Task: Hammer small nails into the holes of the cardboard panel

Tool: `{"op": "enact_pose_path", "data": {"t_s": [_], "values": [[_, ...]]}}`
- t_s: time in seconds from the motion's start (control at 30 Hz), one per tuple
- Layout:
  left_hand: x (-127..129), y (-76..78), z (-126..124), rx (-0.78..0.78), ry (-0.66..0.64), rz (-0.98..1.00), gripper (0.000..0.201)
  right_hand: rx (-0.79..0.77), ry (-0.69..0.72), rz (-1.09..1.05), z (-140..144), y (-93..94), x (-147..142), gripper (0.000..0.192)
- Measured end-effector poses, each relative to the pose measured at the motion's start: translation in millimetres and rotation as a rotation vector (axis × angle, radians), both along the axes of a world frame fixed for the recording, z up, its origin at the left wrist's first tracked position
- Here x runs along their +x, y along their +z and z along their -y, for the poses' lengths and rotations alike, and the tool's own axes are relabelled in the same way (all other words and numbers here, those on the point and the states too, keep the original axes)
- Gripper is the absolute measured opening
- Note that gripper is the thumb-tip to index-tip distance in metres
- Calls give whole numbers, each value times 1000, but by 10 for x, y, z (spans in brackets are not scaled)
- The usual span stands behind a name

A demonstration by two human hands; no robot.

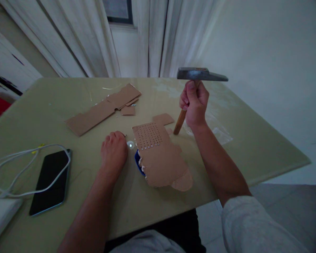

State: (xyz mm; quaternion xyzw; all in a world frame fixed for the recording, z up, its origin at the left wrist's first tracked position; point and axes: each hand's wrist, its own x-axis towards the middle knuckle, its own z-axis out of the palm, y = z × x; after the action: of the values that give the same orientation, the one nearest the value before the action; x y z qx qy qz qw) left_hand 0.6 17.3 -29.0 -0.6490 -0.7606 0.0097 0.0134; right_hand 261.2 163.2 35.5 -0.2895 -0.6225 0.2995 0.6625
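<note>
My right hand (196, 102) is wrapped round a hammer (200, 73), gripping its wooden handle just under the metal head. The hammer is raised, and the handle's lower end points down toward the table. My left hand (113, 149) rests on the table with its fingers curled in. A thin dark tip shows by its fingertips, too small to name. Right beside it lies a small round whitish disc (131, 144). Between my hands is a piece of cardboard (163, 161) with rows of small holes punched in its upper part. Something blue (139, 163) shows under its left edge.
Long cardboard strips (97, 117) lie at the back, with smaller scraps (163, 119) nearer. Clear plastic film (221, 135) lies by my right forearm. On the left are a phone (51, 182), a white cable (28, 194) and a white box (2, 218). The table's front edge is close to me.
</note>
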Motion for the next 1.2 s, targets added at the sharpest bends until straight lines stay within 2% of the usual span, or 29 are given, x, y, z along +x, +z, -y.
{"op": "enact_pose_path", "data": {"t_s": [0.5,1.2], "values": [[-10,-33,-29,8,20,43,30,-30,79,-125,37,50,-38,55],[-6,46,-23,-29,31,100,30,3,39,-38,0,-1,-18,50]]}}
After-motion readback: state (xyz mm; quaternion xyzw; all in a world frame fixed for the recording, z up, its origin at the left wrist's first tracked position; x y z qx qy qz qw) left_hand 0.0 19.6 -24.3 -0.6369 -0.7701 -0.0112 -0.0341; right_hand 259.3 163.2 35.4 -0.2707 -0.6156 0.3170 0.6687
